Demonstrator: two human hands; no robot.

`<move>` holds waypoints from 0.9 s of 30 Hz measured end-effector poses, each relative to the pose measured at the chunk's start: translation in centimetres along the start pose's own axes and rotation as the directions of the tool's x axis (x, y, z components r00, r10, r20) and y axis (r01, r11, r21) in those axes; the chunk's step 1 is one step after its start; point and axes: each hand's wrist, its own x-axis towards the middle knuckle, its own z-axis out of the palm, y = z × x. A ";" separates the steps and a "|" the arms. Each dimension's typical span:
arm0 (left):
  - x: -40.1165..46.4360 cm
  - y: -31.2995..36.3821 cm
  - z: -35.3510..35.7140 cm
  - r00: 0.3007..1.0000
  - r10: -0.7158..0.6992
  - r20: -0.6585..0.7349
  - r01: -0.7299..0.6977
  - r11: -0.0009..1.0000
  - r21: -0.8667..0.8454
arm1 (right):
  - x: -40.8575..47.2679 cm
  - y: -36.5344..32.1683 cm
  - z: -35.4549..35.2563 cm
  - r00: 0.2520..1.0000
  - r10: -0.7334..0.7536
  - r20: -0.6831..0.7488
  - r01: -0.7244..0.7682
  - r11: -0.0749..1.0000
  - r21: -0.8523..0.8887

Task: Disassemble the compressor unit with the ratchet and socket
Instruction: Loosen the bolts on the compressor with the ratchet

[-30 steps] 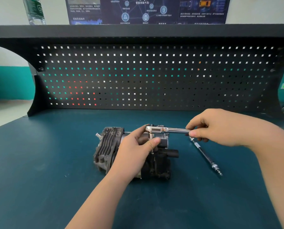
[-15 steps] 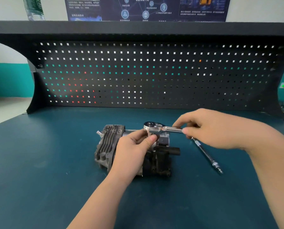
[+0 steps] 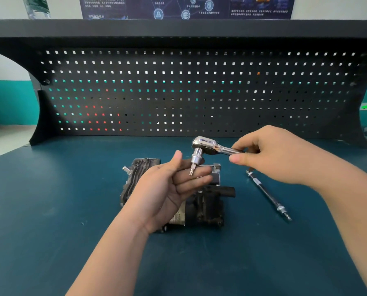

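The right hand, coming in from the right side of the frame, grips the handle of the ratchet w/ curled fingers and thumb. The ratchet is in the air, just above center of the frame, its chrome head pointing to the left. Under the head sits the socket, w/ a small bit pointing down (the bit tip is in front of the left fingers; I cannot tell if it touches them).

The left hand is in the center, palm turned up and to the right, fingers nearly straight and relaxed, thumb up. It has hold of nothing.

The compressor unit lies on the table, in the center of the frame, partly hidden behind the left hand. Its ribbed grey part is at the left, the dark block w/ a black stub at the right. The ratchet does not touch it.

Right of center, a long thin metal rod lies on the table, diagonal, apart from the compressor unit.

Behind, across the upper half, stands a black pegboard w/ a shelf on top. A poster is at top center and a bottle at the upper left.
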 end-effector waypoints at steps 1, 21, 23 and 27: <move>0.0 0.0 0.0 1.000 -0.002 0.020 0.002 1.000 -0.012 | 0.0 0.1 -0.1 1.000 0.005 -0.007 -0.005 0.999 0.033; 0.8 -1.0 -1.2 0.962 0.250 -0.109 -0.187 0.896 0.404 | 0.4 -0.3 1.3 0.998 0.058 0.021 -0.062 0.940 0.334; 1.0 -1.2 -1.2 0.983 0.155 -0.099 -0.122 0.952 0.280 | 0.5 -0.2 1.5 0.997 0.061 0.042 -0.071 0.946 0.315; 1.3 -1.5 -1.5 0.995 0.098 -0.030 -0.086 0.958 0.272 | 0.9 -0.1 2.0 0.996 0.041 0.076 -0.063 0.946 0.317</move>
